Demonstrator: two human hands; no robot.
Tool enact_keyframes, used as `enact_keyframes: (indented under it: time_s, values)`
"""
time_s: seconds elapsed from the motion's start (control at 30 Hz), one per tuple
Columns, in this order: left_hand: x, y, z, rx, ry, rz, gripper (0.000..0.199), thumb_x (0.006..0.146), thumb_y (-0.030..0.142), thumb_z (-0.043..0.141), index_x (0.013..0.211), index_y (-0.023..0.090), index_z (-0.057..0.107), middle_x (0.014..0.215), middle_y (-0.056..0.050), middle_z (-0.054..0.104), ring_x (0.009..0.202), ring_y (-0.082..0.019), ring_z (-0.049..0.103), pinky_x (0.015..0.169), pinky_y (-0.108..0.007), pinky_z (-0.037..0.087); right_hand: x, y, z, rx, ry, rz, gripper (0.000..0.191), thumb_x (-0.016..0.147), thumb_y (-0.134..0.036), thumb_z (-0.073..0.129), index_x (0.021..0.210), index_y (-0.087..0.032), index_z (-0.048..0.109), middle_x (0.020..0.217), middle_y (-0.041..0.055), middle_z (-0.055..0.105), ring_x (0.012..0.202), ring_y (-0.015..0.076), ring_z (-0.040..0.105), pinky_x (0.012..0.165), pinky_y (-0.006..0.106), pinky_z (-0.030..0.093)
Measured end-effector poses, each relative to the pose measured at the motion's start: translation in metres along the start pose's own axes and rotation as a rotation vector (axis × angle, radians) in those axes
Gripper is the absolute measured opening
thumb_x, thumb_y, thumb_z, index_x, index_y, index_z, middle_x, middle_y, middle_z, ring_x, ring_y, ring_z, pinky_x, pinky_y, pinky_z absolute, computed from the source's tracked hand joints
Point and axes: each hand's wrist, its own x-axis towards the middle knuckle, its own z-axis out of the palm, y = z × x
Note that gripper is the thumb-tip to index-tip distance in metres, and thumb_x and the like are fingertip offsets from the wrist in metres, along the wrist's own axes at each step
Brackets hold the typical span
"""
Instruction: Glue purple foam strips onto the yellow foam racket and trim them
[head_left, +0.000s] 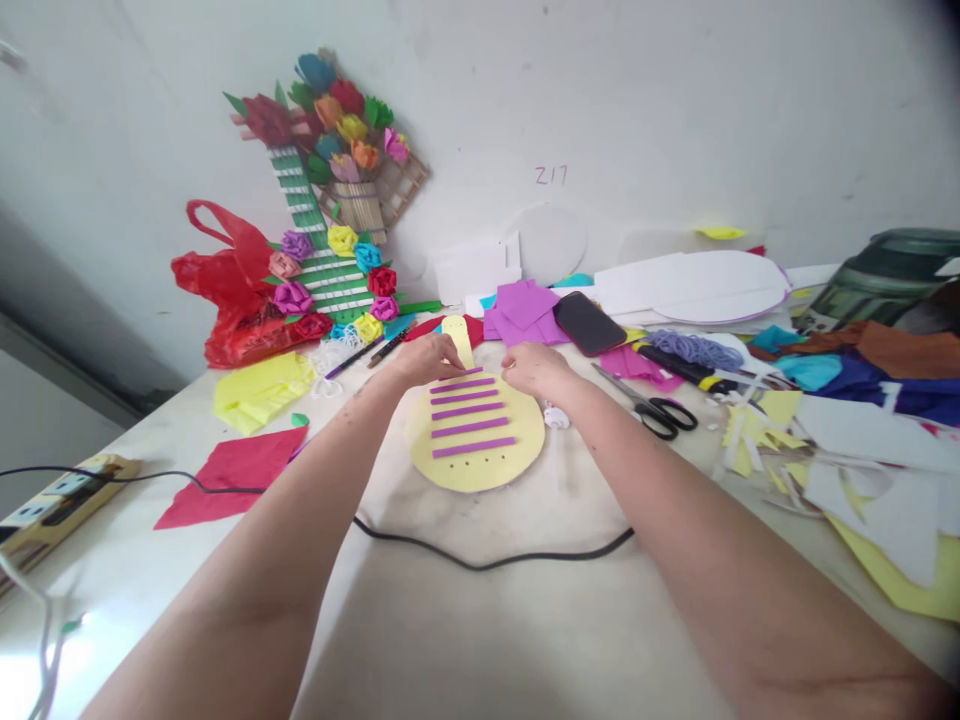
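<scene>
A yellow guitar-shaped paper cutout (487, 468) lies flat on the table, its neck (458, 342) pointing toward the wall. Several purple paper strips (470, 428) run across its body in rows, with a line of small dark holes below them. At the topmost strip (472, 373), the bent fingers of my left hand (429, 360) are closed on its left part. My right hand (537, 370) is at the body's upper right edge, fingers curled together; whatever is between them is hidden. A white glue gun nozzle-like piece (556, 417) lies beside the cutout near my right wrist.
Black-handled scissors (660, 413), a phone (590, 323) and paper scraps (862, 480) lie on the right. Paper-flower crafts (330, 270) and a red bag (232, 285) stand at the back left. A black cable (480, 566) crosses in front; a power strip (67, 500) sits left.
</scene>
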Motion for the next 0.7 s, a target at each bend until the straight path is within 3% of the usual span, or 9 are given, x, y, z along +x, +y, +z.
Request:
enact_keyframes:
  time_s: [0.7]
  values:
    - [0.0009,-0.0005,0.0027,0.035,0.007,-0.016,0.014,0.067,0.034,0.066,0.072,0.024,0.074,0.085,-0.002,0.065,0.078,-0.014,0.056,0.061,-0.022,0.036,-0.0024,0.0001,-0.0009,-0.026,-0.011,0.009,0.027,0.068,-0.019,0.051,0.085,-0.025,0.071,0.097,0.0042,0.07,0.092,0.0231,0.062,0.069,0.028,0.044]
